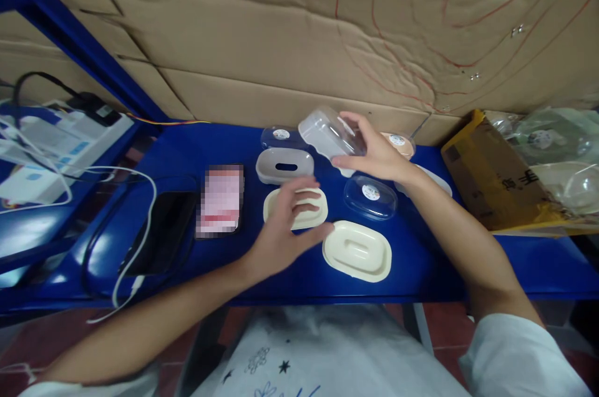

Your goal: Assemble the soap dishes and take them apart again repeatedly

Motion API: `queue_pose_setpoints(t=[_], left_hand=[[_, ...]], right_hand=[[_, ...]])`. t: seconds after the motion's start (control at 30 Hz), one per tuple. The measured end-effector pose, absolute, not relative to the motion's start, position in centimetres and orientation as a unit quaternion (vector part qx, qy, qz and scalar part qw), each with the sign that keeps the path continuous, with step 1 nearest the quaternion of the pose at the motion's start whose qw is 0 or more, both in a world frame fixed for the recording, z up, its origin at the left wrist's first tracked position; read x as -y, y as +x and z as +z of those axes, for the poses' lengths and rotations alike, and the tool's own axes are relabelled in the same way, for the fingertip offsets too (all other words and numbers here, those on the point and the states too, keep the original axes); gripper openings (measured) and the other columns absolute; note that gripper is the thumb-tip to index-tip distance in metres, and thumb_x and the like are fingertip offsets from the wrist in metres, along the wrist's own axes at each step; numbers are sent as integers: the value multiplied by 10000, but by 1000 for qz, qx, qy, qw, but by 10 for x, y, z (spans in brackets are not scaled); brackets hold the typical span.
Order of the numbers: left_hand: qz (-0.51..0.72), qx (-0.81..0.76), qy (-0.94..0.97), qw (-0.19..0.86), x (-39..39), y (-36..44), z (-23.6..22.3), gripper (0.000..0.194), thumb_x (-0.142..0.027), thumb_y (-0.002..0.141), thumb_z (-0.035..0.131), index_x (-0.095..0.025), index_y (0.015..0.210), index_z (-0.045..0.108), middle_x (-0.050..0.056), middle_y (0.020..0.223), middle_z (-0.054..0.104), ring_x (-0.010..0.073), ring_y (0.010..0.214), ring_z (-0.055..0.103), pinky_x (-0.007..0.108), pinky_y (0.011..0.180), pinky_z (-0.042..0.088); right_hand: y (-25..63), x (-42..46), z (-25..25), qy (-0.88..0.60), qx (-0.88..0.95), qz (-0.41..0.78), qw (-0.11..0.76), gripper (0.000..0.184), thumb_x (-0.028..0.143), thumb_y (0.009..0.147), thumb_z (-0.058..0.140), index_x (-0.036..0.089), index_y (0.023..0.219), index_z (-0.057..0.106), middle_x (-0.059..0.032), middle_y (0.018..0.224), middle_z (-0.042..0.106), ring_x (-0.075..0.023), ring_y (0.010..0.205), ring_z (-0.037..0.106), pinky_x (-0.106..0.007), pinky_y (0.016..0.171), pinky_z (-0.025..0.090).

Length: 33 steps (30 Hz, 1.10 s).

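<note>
My right hand (377,156) holds a clear plastic lid (330,133) tilted above the blue shelf (187,147). My left hand (285,225) hovers open, fingers spread, over a cream oval tray (299,210). A second cream tray (358,250) lies near the front edge. A grey slotted piece (284,165) sits behind the left hand. A clear lid with a round sticker (370,197) lies under my right wrist. Another clear stickered lid (281,136) rests at the back, and a peach-coloured stickered piece (400,142) shows behind my right hand.
Two phones (219,200) (161,231) lie on the left of the shelf, a white cable (135,247) looping across one. A charger and wires (65,135) sit far left. A cardboard box with clear bagged parts (515,172) stands at right. Cardboard lines the back.
</note>
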<state>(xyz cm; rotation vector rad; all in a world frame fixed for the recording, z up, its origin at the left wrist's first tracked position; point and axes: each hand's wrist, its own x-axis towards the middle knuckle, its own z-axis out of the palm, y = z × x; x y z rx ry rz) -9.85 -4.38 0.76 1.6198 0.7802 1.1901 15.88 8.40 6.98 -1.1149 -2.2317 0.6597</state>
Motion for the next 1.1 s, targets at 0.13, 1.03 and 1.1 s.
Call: queue_pose_setpoints(t=[0.13,1.03,1.1], left_hand=[[494,-275,554,611,33,-102,8,855,-525,802,976,-323,1514,549,108,1545,637,354,1395,664,565,1142,588],[228,-83,640,729,71,-89,7,1190,-457,657,1063,-354,1605,351,128,1423,623,353,1296,697,524,1034,631],[211,-80,680,697,73,-84,1,1251,-467,622,1076,-353,1601,306,134,1436,583,367,1343,657,559,1100,591]], right_hand=[[142,-7,82,-320,864,280,269,1105,738,830,857,293,1702,344,-141,1692,485,-381,1550,506,-567,1298,442],[339,144,-15,-677,732,-3,83,1079,868,917,616,304,1770,274,-245,1662,514,-551,1454,566,-760,1093,517],[328,135,0,-660,747,-17,74,1026,827,945,616,334,1774,267,-219,1699,491,-554,1489,531,-769,1104,499]])
